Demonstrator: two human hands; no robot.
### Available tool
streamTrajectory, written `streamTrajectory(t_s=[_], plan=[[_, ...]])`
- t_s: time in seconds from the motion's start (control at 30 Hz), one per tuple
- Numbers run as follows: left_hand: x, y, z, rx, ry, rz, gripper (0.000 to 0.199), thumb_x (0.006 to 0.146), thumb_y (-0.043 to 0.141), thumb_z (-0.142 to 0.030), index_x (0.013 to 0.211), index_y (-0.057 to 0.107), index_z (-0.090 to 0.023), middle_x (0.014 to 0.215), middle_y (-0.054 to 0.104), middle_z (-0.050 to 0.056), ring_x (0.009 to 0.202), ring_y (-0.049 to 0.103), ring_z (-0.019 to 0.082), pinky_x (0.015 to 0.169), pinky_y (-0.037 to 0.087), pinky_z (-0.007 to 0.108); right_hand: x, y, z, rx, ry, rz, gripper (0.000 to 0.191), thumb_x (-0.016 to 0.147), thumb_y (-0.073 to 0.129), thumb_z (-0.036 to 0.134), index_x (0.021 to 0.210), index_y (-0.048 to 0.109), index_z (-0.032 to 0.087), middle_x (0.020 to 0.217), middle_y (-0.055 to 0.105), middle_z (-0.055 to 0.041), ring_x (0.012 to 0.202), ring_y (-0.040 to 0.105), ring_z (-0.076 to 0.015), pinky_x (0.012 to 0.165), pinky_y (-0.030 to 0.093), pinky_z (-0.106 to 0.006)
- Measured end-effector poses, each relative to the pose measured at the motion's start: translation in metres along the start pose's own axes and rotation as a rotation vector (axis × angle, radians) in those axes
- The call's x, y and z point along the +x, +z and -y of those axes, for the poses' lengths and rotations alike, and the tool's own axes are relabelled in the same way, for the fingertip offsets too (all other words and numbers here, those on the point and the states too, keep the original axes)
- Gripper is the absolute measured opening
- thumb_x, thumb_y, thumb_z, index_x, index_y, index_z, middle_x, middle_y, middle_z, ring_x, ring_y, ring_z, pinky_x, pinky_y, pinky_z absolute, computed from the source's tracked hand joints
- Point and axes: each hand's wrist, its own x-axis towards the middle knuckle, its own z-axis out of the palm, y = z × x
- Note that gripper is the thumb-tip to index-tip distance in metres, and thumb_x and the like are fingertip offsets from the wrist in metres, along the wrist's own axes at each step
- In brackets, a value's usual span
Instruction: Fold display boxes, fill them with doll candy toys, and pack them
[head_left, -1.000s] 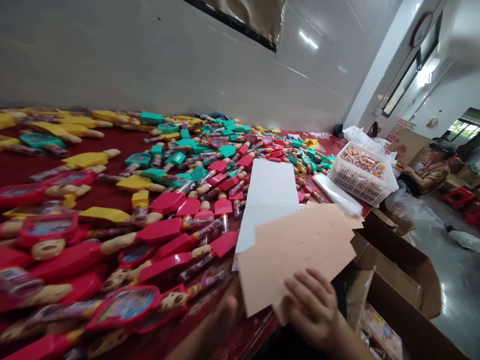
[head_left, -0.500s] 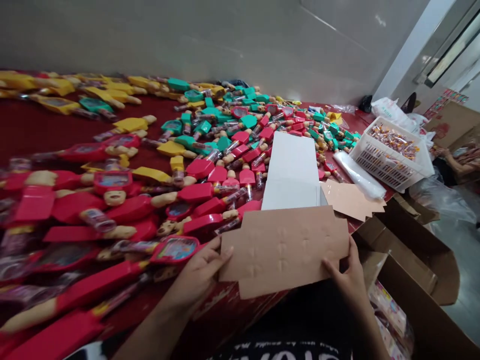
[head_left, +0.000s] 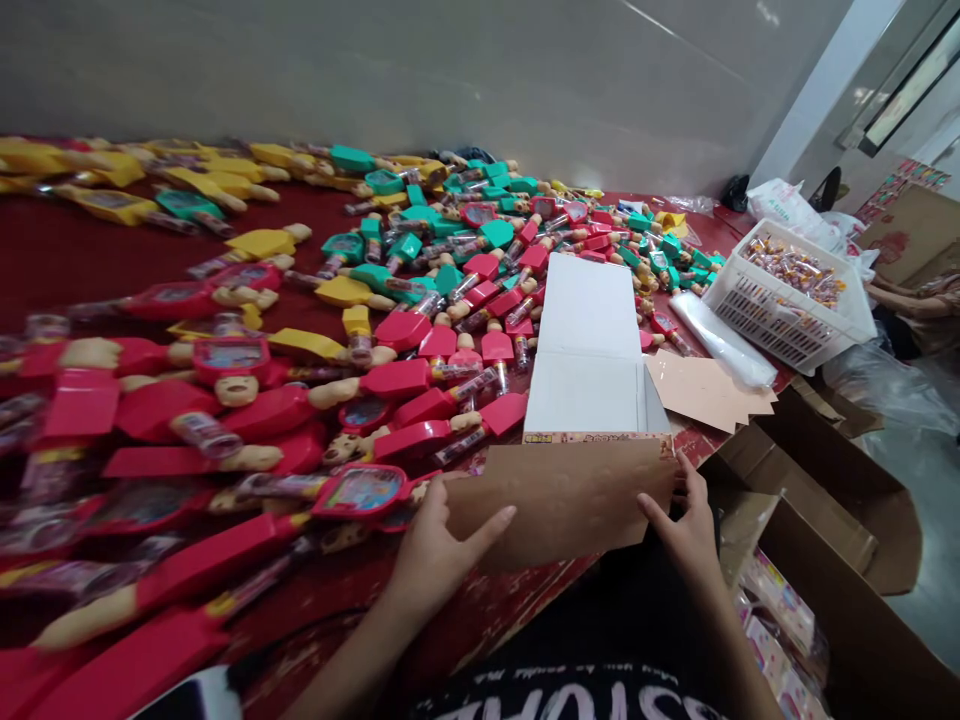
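Brown card (head_left: 562, 510) is held up by its two ends, just on the near side of the open white box (head_left: 585, 390) on the red table (head_left: 45, 250). The left hand (head_left: 442, 545) has its left end, with the thumb lying long on the near side; the right hand (head_left: 690, 530) pinches the right end, thumb in front and fingers at the edge. Both grips are narrow, and only the card is in them. To do this well, I think both ends should stay at the same height, with soft thumbs, so the card does not bend or rub on the box's edge. Half a second ago, more of the card's face showed, with its rows of marks clear; now it tips and looks thinner and darker, and the box's printed near edge shows. The peach sheets (head_left: 705, 388) lie right of the box, as before.
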Motion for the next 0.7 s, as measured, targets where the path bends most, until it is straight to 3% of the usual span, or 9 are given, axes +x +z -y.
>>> streamTrajectory(t_s=[0.1,0.27,0.4,0.47,0.57,0.63,0.7], plan=[[-0.004,0.004,-0.003,0.015,-0.038,0.002,0.075,0.039,0.077,-0.057,0.096,0.046,-0.020,0.093,0.064,0.009,0.089,0.064,0.033,0.077,0.053,0.046,-0.002,-0.001,-0.002,0.081,0.019,-0.005,0.069,0.069,0.071,0.052,0.127,0.049,0.022,0.122,0.052,-0.0111,0.110,0.056,-0.0273,0.093,0.050,-0.043],[-0.008,0.002,-0.009,-0.051,0.006,0.031,0.065,0.043,0.081,-0.054,0.087,0.049,-0.020,0.079,0.063,0.004,0.076,0.063,0.027,0.065,0.053,0.036,-0.008,0.007,0.002,0.200,0.030,0.035,0.077,0.067,0.074,0.049,0.128,0.037,0.021,0.122,0.054,-0.0122,0.115,0.055,-0.0266,0.100,0.046,-0.043],[-0.019,0.003,-0.010,-0.312,-0.143,0.217,0.061,0.050,0.083,-0.051,0.093,0.059,-0.016,0.084,0.069,0.008,0.077,0.066,0.027,0.064,0.054,0.033,-0.009,0.014,0.007,0.191,0.036,0.046,0.084,0.062,0.078,0.049,0.129,0.037,0.020,0.129,0.052,-0.0143,0.122,0.051,-0.0281,0.106,0.041,-0.045],[-0.026,0.004,-0.008,-0.424,-0.260,0.319,0.060,0.056,0.081,-0.050,0.100,0.061,-0.014,0.086,0.070,0.011,0.079,0.067,0.029,0.065,0.055,0.035,-0.009,0.014,0.009,0.273,0.075,0.115,0.084,0.059,0.080,0.049,0.127,0.040,0.020,0.127,0.055,-0.0142,0.120,0.054,-0.0288,0.103,0.044,-0.045],[-0.030,0.007,-0.005,-0.507,-0.335,0.420,0.057,0.061,0.078,-0.050,0.101,0.064,-0.011,0.088,0.071,0.014,0.083,0.068,0.031,0.070,0.055,0.038,-0.012,0.013,0.011,0.469,0.214,0.329,0.068,0.061,0.079,0.051,0.115,0.052,0.020,0.111,0.066,-0.0124,0.102,0.065,-0.0286,0.086,0.054,-0.042],[-0.027,0.007,-0.003,-0.486,-0.298,0.416,0.058,0.060,0.077,-0.053,0.099,0.064,-0.011,0.092,0.070,0.015,0.087,0.067,0.033,0.075,0.055,0.041,-0.015,0.011,0.012,0.551,0.293,0.430,0.058,0.063,0.078,0.053,0.104,0.058,0.019,0.102,0.070,-0.0117,0.092,0.068,-0.0281,0.078,0.056,-0.041],[-0.019,0.005,-0.004,-0.361,-0.200,0.359,0.062,0.058,0.077,-0.057,0.098,0.064,-0.012,0.096,0.070,0.015,0.091,0.066,0.034,0.082,0.053,0.044,-0.017,0.010,0.014,0.565,0.279,0.447,0.053,0.064,0.076,0.054,0.099,0.061,0.018,0.096,0.071,-0.0113,0.087,0.068,-0.0273,0.075,0.056,-0.040]])
